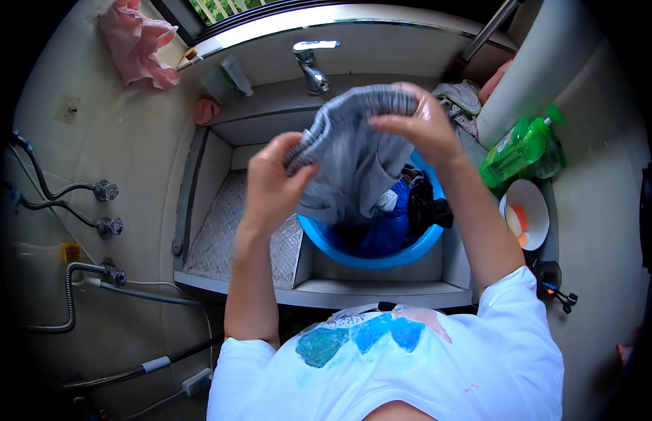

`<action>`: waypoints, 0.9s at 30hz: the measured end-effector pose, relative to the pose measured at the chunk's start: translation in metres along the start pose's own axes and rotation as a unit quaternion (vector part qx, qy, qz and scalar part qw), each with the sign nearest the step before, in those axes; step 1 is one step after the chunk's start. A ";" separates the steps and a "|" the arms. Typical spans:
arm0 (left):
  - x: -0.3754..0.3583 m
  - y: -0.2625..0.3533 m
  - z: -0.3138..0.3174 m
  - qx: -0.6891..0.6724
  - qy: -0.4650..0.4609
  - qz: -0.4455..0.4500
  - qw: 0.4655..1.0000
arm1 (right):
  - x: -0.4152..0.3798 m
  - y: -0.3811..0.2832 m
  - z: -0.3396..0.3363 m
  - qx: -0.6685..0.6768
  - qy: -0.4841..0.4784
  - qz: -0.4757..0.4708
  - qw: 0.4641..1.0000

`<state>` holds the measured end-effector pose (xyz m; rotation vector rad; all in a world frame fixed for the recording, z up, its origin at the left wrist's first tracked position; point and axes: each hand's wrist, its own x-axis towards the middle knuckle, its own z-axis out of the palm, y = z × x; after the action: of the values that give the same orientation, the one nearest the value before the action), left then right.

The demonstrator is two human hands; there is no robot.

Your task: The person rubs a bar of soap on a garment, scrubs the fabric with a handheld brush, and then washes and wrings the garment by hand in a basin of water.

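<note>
A grey garment with a gathered elastic waistband is held up over a blue basin. My left hand grips the waistband at its left end, thumb below the edge. My right hand pinches the band at its upper right. The lower part of the garment hangs down into the basin. Dark and blue wet clothes lie in the basin, and a black piece rests over its right rim.
A chrome faucet stands behind the garment. The ribbed washboard is at the left of the sink. Green bottles and a white bowl sit at the right. A pink cloth hangs at the upper left.
</note>
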<state>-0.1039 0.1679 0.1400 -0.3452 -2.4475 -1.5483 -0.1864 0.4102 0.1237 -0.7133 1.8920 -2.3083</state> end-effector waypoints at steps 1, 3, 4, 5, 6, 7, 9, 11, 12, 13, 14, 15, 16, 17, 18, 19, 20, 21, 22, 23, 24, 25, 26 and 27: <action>0.002 0.016 -0.006 0.006 0.009 0.016 1.000 | 0.004 -0.022 0.002 -0.005 -0.025 -0.035 0.999; 0.000 0.038 -0.015 -0.015 0.040 0.026 0.999 | 0.001 -0.061 0.012 -0.016 -0.022 -0.082 0.996; 0.000 0.041 -0.017 -0.036 0.072 0.036 0.996 | -0.002 -0.068 0.013 -0.028 -0.020 -0.128 0.991; 0.001 0.039 -0.017 -0.038 0.068 0.033 0.996 | -0.004 -0.064 0.010 -0.028 -0.016 -0.125 0.992; 0.003 0.036 -0.016 -0.056 0.091 0.042 0.993 | -0.006 -0.056 0.006 -0.040 0.019 -0.145 0.988; 0.004 0.033 -0.016 -0.073 0.114 0.049 0.989 | -0.009 -0.045 0.001 -0.053 0.053 -0.164 0.984; 0.006 0.006 -0.008 -0.078 0.086 0.034 0.993 | -0.023 -0.004 -0.018 -0.072 0.058 -0.089 0.992; 0.007 -0.037 0.009 -0.057 -0.006 -0.023 0.998 | -0.039 0.045 -0.040 -0.213 0.041 -0.045 0.975; 0.004 -0.059 0.023 -0.003 -0.026 -0.050 0.998 | -0.050 0.070 -0.043 -0.234 0.017 0.037 0.971; 0.000 -0.083 0.042 0.050 -0.046 -0.077 0.995 | -0.062 0.105 -0.043 -0.215 0.030 0.074 0.973; -0.011 -0.125 0.066 0.066 -0.047 -0.087 0.993 | -0.074 0.139 -0.044 -0.294 0.025 0.061 0.953; -0.020 -0.158 0.089 0.082 -0.047 -0.094 0.991 | -0.083 0.153 -0.043 -0.365 -0.007 0.138 0.921; -0.028 -0.164 0.107 0.136 -0.020 -0.061 0.989 | -0.091 0.163 -0.035 -0.414 0.036 0.144 0.898; -0.037 -0.170 0.123 0.189 0.006 -0.029 0.981 | -0.093 0.170 -0.026 -0.461 0.078 0.149 0.871; -0.041 -0.184 0.132 0.233 -0.032 -0.049 0.971 | -0.088 0.168 -0.023 -0.460 0.076 0.152 0.872; -0.034 -0.165 0.135 0.277 -0.112 -0.125 0.946 | -0.082 0.159 -0.020 -0.502 0.030 0.179 0.846; -0.026 -0.157 0.142 0.324 -0.159 -0.174 0.916 | -0.078 0.157 -0.016 -0.539 -0.018 0.207 0.816; -0.019 -0.156 0.150 0.368 -0.203 -0.221 0.880 | -0.074 0.162 -0.013 -0.535 -0.021 0.213 0.817; -0.017 -0.169 0.161 0.368 -0.205 -0.225 0.878 | -0.067 0.168 -0.013 -0.552 -0.054 0.243 0.796; -0.017 -0.191 0.173 0.392 -0.226 -0.255 0.854 | -0.059 0.174 -0.013 -0.569 -0.086 0.270 0.772; -0.016 -0.210 0.181 0.415 -0.247 -0.285 0.828 | -0.059 0.183 -0.008 -0.603 -0.054 0.224 0.764; -0.020 -0.225 0.186 0.417 -0.251 -0.276 0.829 | -0.055 0.202 -0.012 -0.602 -0.057 0.226 0.764; -0.024 -0.240 0.189 0.417 -0.249 -0.249 0.838 | -0.052 0.225 -0.015 -0.590 -0.113 0.263 0.755; -0.029 -0.250 0.189 0.413 -0.246 -0.215 0.850 | -0.048 0.232 -0.015 -0.574 -0.168 0.299 0.744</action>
<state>-0.1670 0.2330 -0.1610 -0.0132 -3.4745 -0.3527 -0.2034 0.3847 -0.1117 -0.3758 2.6323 -0.4291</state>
